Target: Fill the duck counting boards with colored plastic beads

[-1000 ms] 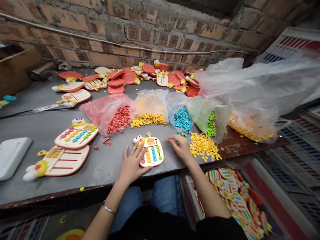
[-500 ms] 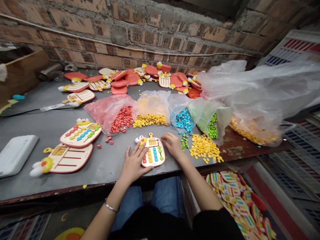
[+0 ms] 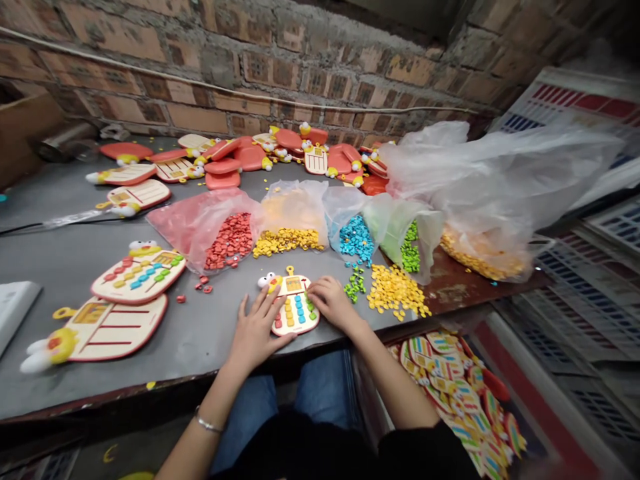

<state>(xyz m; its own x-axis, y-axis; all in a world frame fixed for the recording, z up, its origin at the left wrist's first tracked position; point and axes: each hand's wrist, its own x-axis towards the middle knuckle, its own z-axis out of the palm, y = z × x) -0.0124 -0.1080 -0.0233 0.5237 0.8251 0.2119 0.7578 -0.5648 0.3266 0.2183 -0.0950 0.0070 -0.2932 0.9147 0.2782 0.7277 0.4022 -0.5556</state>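
Note:
A cream toy board (image 3: 296, 327) with a red rim and a duck-like head lies on the table in front of me. Columns of red, yellow, blue and green beads run down its slots. My left hand (image 3: 255, 331) lies spread over the board's left side, fingertips touching it and thumb along the lower edge. On the right side, my right hand (image 3: 334, 301) has its fingers drawn together at a green bead (image 3: 307, 297) near the top of the green column. The fingertips partly cover that spot.
Behind the board lie bags of red beads (image 3: 230, 240), yellow beads (image 3: 290, 240), blue beads (image 3: 356, 239) and green beads (image 3: 411, 248). Loose yellow pieces (image 3: 397, 292) lie right. Two boards (image 3: 123, 327) overlap at left. A bin of filled boards (image 3: 455, 380) stands below right.
My right hand has come in from the board's upper right edge onto the green column, its fingertips now at a bead. My left hand stays on the board. The view has shifted slightly.

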